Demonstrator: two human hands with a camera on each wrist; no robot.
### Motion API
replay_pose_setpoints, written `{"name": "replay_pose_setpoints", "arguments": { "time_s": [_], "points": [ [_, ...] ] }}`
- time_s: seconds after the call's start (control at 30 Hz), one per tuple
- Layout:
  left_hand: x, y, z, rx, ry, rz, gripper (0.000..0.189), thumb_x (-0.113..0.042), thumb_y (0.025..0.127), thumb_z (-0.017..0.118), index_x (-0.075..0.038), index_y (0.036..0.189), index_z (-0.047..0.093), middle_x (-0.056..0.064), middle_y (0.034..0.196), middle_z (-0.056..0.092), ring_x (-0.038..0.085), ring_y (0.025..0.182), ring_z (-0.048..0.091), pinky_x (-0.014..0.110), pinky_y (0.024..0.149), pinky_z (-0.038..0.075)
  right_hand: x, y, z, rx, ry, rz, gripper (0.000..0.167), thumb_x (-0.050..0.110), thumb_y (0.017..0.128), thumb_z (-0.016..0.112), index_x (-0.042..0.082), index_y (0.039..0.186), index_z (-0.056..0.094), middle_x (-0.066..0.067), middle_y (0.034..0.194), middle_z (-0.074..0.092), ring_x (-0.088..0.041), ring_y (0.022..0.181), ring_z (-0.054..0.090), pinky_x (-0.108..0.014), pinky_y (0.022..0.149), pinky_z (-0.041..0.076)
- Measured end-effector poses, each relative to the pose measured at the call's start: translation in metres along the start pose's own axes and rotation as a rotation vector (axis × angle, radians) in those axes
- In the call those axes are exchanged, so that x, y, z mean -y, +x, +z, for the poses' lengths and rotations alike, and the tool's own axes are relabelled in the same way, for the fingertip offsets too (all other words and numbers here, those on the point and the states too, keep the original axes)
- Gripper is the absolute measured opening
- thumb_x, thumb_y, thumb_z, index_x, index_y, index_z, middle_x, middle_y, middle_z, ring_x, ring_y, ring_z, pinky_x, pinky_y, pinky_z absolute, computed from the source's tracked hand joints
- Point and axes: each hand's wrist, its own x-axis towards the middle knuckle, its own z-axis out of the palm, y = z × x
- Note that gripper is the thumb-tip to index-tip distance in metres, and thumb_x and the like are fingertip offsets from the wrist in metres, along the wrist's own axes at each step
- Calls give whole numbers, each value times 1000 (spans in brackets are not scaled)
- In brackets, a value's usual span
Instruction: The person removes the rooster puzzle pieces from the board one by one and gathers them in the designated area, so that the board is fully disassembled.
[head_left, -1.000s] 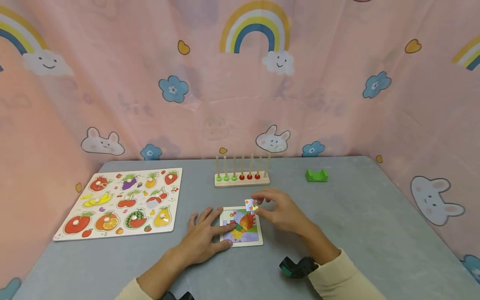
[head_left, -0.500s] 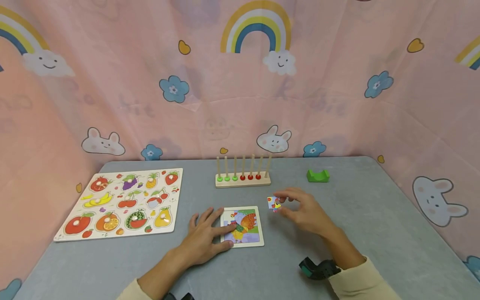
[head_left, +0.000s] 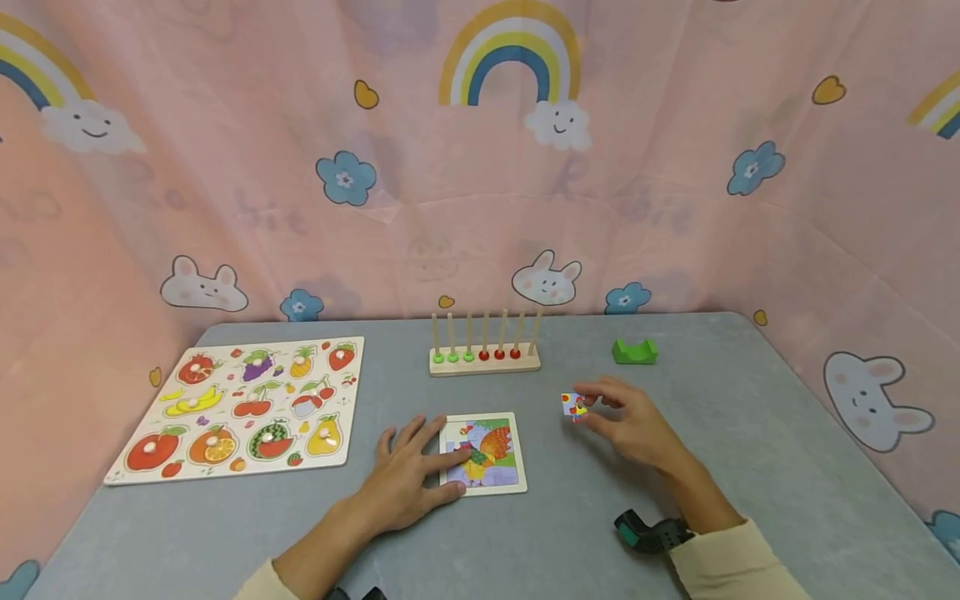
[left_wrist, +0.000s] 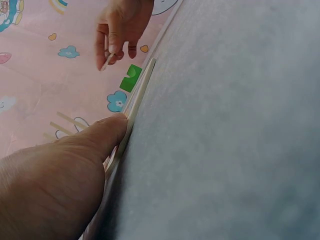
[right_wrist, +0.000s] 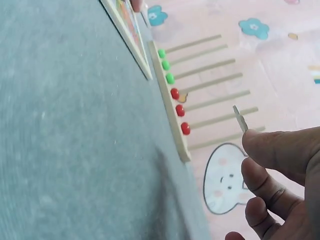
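Observation:
A small square jigsaw puzzle [head_left: 495,475] with a rooster picture and pale wooden frame lies flat on the grey table; its top-left corner looks pale. My left hand [head_left: 405,483] rests on its left side, index finger across the picture and thumb [left_wrist: 102,137] at the near edge. To the right of the puzzle, my right hand [head_left: 630,425] pinches a colourful puzzle piece [head_left: 572,406] between thumb and fingers, above the table. From the right wrist, that piece [right_wrist: 240,119] appears edge-on, thin and pale. The left hand's fingers partly cover the picture.
A white fruit peg puzzle board [head_left: 258,408] lies at the left. Behind the rooster puzzle stands a wooden peg rack [head_left: 484,367] with green and red beads at the bases of its upright rods. A green notched block [head_left: 634,353] sits at the back right, before a pink patterned curtain [head_left: 420,242].
My right hand has carried the puzzle piece rightward, from above the puzzle's top-right corner to over the table beside it. The left hand has stayed on the puzzle.

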Motion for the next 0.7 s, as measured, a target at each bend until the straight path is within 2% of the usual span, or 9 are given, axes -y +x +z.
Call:
{"name": "replay_pose_setpoints", "arguments": {
  "time_s": [0.2,0.47,0.7],
  "points": [
    [1,0,0,1,-1,-1,46,-50,89,64,-31,130,64,13,152,32,40,139,19,68,100,7,-5,-3,-2,-11,-6,-24,34,-3,81,74,-3,114,67,-3,93,65,-26,89,56,-41,76,45],
    [0,0,0,-9,-8,0,45,-50,88,64,-30,129,64,13,152,33,41,139,20,68,100,7,-26,-6,1,15,-2,35,35,-4,82,71,-4,116,66,-2,97,66,-26,96,54,-44,83,41],
    [-1,-1,-1,-3,-11,2,46,-48,88,66,-30,130,64,13,152,33,41,139,20,68,100,7,-29,-7,4,23,-78,63,33,-3,81,72,-5,114,67,-5,98,66,-27,96,53,-46,84,41]
  ]
}}
